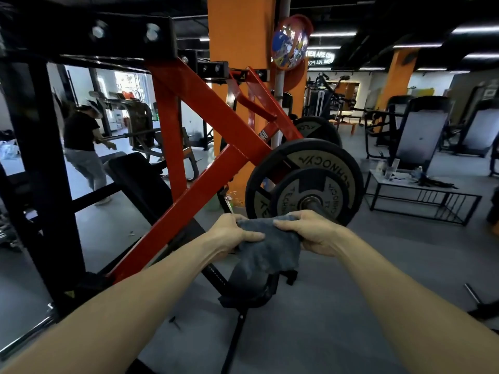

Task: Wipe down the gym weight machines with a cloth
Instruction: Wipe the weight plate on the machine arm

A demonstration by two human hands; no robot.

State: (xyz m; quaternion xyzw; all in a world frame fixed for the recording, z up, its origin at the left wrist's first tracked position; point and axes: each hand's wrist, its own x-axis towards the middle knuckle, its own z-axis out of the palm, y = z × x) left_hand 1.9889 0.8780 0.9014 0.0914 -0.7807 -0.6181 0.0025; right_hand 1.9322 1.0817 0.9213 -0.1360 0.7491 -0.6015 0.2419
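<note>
A dark grey cloth (266, 259) hangs bunched between both hands at the centre of the view. My left hand (232, 234) grips its upper left edge, thumb across the top. My right hand (310, 232) grips its upper right edge. Just beyond them stands a plate-loaded weight machine with a red lever arm (205, 147) on a black frame (40, 157). Black weight plates (318, 176) sit on the arm's end sleeve, right above my right hand. The cloth touches no part of the machine that I can see.
An orange pillar (240, 33) with a round convex mirror (290, 41) rises behind the machine. A person (82, 141) moves at the left beyond the frame. A low black-framed table (421, 195) with small items and padded benches (421, 130) stand at the right. Grey floor lies under my arms.
</note>
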